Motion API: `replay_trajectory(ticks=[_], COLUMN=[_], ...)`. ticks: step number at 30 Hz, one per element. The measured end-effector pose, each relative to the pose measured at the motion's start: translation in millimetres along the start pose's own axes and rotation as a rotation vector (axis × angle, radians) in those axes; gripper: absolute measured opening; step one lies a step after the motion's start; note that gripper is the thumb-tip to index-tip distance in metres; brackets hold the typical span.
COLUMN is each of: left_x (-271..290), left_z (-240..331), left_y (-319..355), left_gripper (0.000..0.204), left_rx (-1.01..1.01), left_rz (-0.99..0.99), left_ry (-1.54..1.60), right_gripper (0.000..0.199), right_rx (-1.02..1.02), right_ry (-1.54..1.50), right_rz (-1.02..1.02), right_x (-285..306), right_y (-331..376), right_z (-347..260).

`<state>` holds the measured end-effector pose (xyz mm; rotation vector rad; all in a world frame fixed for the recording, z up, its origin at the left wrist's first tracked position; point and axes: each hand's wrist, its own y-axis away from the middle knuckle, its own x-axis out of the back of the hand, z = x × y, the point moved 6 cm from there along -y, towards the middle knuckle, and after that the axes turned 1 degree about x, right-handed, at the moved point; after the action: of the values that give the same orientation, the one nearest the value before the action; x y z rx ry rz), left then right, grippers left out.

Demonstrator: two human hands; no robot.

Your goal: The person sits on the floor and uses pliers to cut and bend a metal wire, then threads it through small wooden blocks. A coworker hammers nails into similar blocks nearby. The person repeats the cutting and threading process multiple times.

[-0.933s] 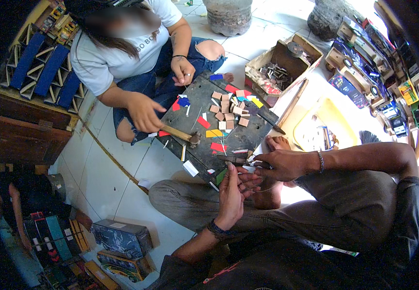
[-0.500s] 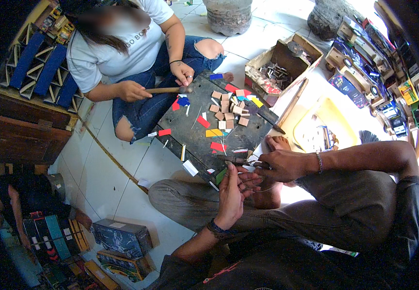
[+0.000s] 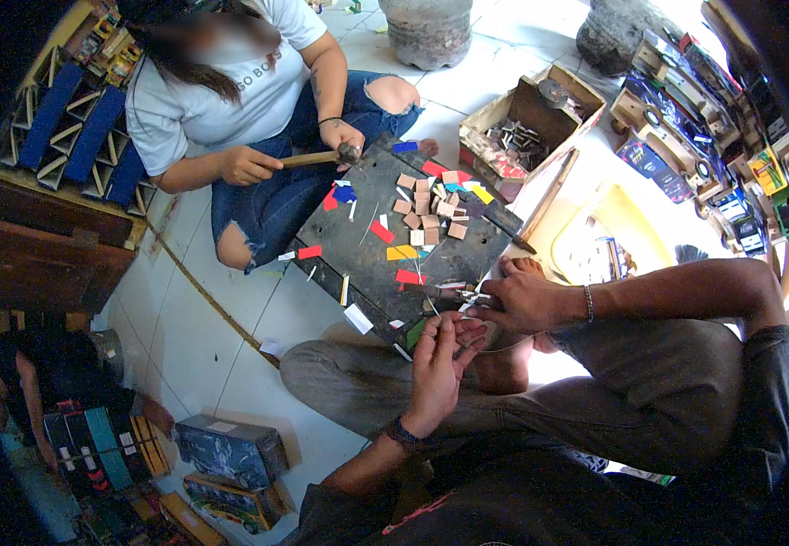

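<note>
Close to the near corner of the dark board, my left hand (image 3: 438, 359) pinches a thin pale strip (image 3: 432, 306) between thumb and finger, tip up. My right hand (image 3: 524, 298) is curled beside it at the board's edge; its fingertips are among small white pieces (image 3: 476, 295), and what they grip is hidden. A thin wire or thread seems to curve below the two hands. The dark board (image 3: 321, 232) carries several small wooden blocks (image 3: 431, 234) and red pieces (image 3: 381, 231). A yellow piece (image 3: 402, 253) and a white piece (image 3: 358, 318) lie nearer.
Opposite, a person holds a hammer (image 3: 308, 159) over the board's far left corner. A wooden box (image 3: 476, 136) of small parts and a yellow basin (image 3: 567, 237) stand right. Wooden toy vehicles (image 3: 654, 118) line the far right; boxes (image 3: 230, 448) sit lower left.
My left hand has drawn slightly down, and the pale strip now shows in its pinch. My right hand has shifted slightly left and up. The other person's hammer head has risen.
</note>
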<state>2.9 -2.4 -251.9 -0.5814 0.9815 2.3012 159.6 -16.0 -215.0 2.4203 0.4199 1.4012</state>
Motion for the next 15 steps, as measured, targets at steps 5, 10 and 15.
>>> replay_trajectory(ticks=[5,10,15], left_x=[8.1,6.5,5.1], left_z=[-11.5,-15.4,-15.7], left_y=[-0.3,3.3,6.0], left_gripper=[0.024,0.026,0.030], left_rx=[-0.037,-0.069,-0.048], left_rz=[-0.026,0.011,0.087], left_ry=[0.020,0.005,0.002], right_gripper=[0.032,0.035,0.037], right_rx=[0.073,0.052,0.063], right_ry=[0.029,0.060,-0.215], right_rz=[0.165,0.120,-0.058], right_x=[13.4,14.0,5.9], right_y=[-1.0,-7.6,-6.4], right_z=[-2.2,8.2,12.7])
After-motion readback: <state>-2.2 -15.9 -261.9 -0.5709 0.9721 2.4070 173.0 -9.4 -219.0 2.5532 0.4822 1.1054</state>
